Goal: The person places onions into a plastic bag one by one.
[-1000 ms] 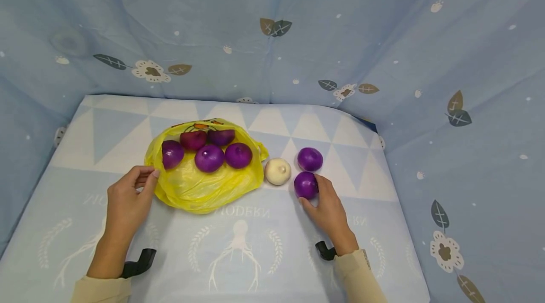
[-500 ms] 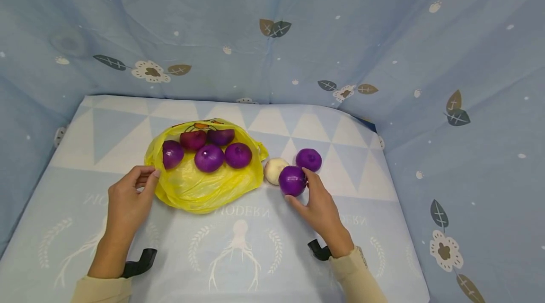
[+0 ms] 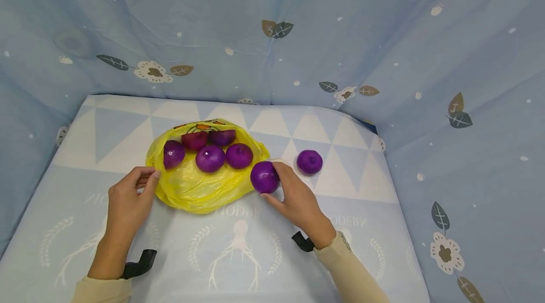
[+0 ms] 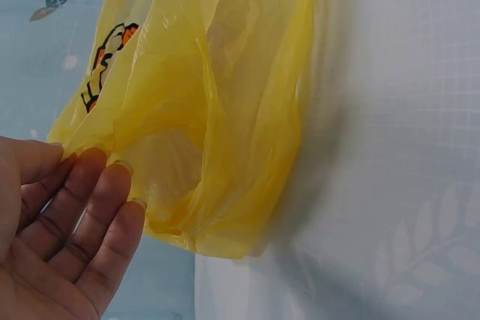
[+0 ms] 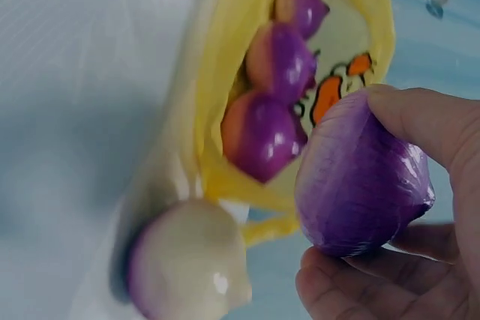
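My left hand (image 3: 129, 203) pinches the left rim of a yellow plastic bag (image 3: 200, 196) between thumb and fingertips. Several purple onions (image 3: 210, 158) lie inside the bag, whose mouth gapes toward me. With thumb and fingers, my right hand (image 3: 300, 203) grips another purple onion (image 3: 265, 177) at the bag's right edge. In the right wrist view this onion (image 5: 360, 177) looks raised above the table. A pale onion (image 5: 187, 260) sits just outside the bag; the right hand hides most of it in the head view.
One more purple onion (image 3: 309, 162) rests on the table to the right. Patterned cloth (image 3: 340, 227) covers the table. Blue curtains (image 3: 213, 24) stand behind it and at both sides. A black strap piece (image 3: 140, 264) juts from the left wrist.
The right hand has lifted the purple onion and carried it left, past the pale onion, to the bag's right edge. My left hand stays at the bag's rim.
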{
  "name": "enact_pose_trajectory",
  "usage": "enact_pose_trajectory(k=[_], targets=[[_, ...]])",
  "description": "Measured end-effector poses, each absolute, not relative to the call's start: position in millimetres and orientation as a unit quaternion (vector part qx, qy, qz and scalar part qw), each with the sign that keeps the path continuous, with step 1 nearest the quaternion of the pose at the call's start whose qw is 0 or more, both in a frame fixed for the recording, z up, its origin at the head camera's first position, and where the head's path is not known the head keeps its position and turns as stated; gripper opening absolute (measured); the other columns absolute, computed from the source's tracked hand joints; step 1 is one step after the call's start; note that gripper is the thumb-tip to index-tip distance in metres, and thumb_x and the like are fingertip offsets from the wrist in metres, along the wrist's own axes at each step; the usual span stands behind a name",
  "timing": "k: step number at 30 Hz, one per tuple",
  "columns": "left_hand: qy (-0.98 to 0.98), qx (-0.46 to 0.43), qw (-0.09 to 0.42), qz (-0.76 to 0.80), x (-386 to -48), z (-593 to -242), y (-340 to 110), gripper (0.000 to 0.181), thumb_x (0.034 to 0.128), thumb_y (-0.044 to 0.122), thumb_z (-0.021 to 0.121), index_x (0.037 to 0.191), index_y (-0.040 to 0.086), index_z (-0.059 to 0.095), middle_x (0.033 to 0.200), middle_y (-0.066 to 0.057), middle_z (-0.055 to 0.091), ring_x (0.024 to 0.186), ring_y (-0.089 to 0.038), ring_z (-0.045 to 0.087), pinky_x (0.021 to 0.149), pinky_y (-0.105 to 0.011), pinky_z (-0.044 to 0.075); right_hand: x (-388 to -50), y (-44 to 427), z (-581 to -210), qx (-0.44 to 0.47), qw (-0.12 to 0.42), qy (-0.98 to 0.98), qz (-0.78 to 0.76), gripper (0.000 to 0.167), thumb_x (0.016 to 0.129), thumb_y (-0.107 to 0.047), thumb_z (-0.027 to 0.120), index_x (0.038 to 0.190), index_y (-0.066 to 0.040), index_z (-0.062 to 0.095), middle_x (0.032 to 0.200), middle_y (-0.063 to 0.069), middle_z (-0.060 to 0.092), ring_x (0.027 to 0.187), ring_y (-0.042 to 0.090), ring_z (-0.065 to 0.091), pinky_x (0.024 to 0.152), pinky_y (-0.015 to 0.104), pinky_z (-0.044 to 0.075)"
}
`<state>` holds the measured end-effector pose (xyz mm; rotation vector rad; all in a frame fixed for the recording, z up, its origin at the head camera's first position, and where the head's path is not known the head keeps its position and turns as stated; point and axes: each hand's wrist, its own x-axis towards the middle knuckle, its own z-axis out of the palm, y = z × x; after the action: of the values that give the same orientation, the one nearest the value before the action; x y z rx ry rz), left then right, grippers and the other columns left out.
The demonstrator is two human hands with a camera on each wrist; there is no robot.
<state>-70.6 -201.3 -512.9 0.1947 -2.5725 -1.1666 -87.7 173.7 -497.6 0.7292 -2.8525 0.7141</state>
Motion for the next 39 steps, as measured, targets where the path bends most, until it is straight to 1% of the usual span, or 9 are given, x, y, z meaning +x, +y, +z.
enact_pose_trajectory(k=[4, 8, 13, 22, 25, 30, 37, 39], targets=[[-0.897, 0.069, 0.157, -0.407, -69.9, -513.5, -202.5, 0.021, 0.1022, 0.015, 0.07, 0.114, -0.002, 0.071, 0.103, -0.019, 0.074, 0.09, -0.033, 0.069, 0.072, -0.003, 0.038, -93.8, 159.2, -498.8, 0.259, 0.038, -0.937, 0.233, 0.087, 0.091, -0.037, 0.084, 0.155, -0.001, 0.038, 0.147, 0.015, 0.056, 0.13, 0.026, 0.059, 0.105, 0.038, 0.051], [-0.897, 0.072, 0.158, -0.406, -69.2, -513.9, -203.0, 0.021, 0.1021, 0.015, 0.07, 0.114, -0.002, 0.071, 0.102, -0.019, 0.074, 0.089, -0.03, 0.068, 0.072, -0.003, 0.039, -100.7, 146.6, -499.4, 0.279, 0.014, -0.933, 0.229, 0.08, 0.094, -0.038, 0.081, 0.154, -0.003, 0.04, 0.148, 0.012, 0.055, 0.133, 0.025, 0.056, 0.107, 0.037, 0.049], [-0.898, 0.072, 0.158, -0.405, -69.1, -515.5, -203.6, 0.021, 0.102, 0.016, 0.07, 0.113, -0.002, 0.071, 0.102, -0.019, 0.075, 0.089, -0.031, 0.068, 0.071, -0.005, 0.039, -107.3, 134.2, -503.2, 0.296, 0.007, -0.932, 0.21, 0.077, 0.095, -0.039, 0.079, 0.153, -0.003, 0.044, 0.148, 0.011, 0.055, 0.134, 0.024, 0.055, 0.108, 0.037, 0.048], [-0.899, 0.069, 0.155, -0.404, -70.8, -515.4, -203.6, 0.022, 0.1028, 0.017, 0.07, 0.114, -0.002, 0.071, 0.102, -0.019, 0.075, 0.091, -0.033, 0.069, 0.07, -0.009, 0.039, -112.3, 120.7, -511.3, 0.304, -0.02, -0.935, 0.184, 0.077, 0.097, -0.041, 0.077, 0.155, -0.002, 0.045, 0.154, 0.016, 0.051, 0.143, 0.027, 0.048, 0.113, 0.038, 0.044], [-0.899, 0.07, 0.152, -0.405, -70.9, -514.7, -204.3, 0.022, 0.103, 0.017, 0.069, 0.115, -0.001, 0.071, 0.103, -0.019, 0.075, 0.092, -0.034, 0.069, 0.071, -0.009, 0.04, -112.9, 119.4, -515.9, 0.301, -0.023, -0.937, 0.177, 0.077, 0.096, -0.041, 0.077, 0.154, -0.002, 0.045, 0.153, 0.016, 0.051, 0.142, 0.027, 0.048, 0.111, 0.037, 0.045], [-0.899, 0.072, 0.149, -0.406, -70.8, -514.8, -205.2, 0.022, 0.1032, 0.018, 0.069, 0.115, -0.001, 0.071, 0.104, -0.019, 0.075, 0.092, -0.034, 0.069, 0.071, -0.01, 0.04, -113.5, 118.2, -521.5, 0.301, -0.02, -0.938, 0.173, 0.077, 0.096, -0.041, 0.078, 0.153, 0.0, 0.046, 0.149, 0.016, 0.052, 0.137, 0.026, 0.052, 0.107, 0.036, 0.049], [-0.898, 0.07, 0.15, -0.407, -71.5, -514.8, -205.1, 0.022, 0.103, 0.018, 0.069, 0.114, -0.001, 0.071, 0.102, -0.019, 0.075, 0.091, -0.033, 0.069, 0.071, -0.011, 0.04, -114.7, 118.9, -526.3, 0.298, -0.02, -0.94, 0.165, 0.078, 0.095, -0.041, 0.078, 0.153, 0.001, 0.046, 0.149, 0.015, 0.052, 0.137, 0.025, 0.052, 0.109, 0.036, 0.047], [-0.898, 0.068, 0.152, -0.407, -71.6, -515.0, -204.9, 0.022, 0.1028, 0.017, 0.069, 0.114, -0.001, 0.071, 0.102, -0.018, 0.075, 0.091, -0.033, 0.069, 0.07, -0.011, 0.04, -114.6, 119.1, -527.2, 0.296, -0.025, -0.941, 0.165, 0.08, 0.095, -0.041, 0.078, 0.155, 0.001, 0.044, 0.15, 0.016, 0.052, 0.138, 0.026, 0.051, 0.109, 0.036, 0.047]])
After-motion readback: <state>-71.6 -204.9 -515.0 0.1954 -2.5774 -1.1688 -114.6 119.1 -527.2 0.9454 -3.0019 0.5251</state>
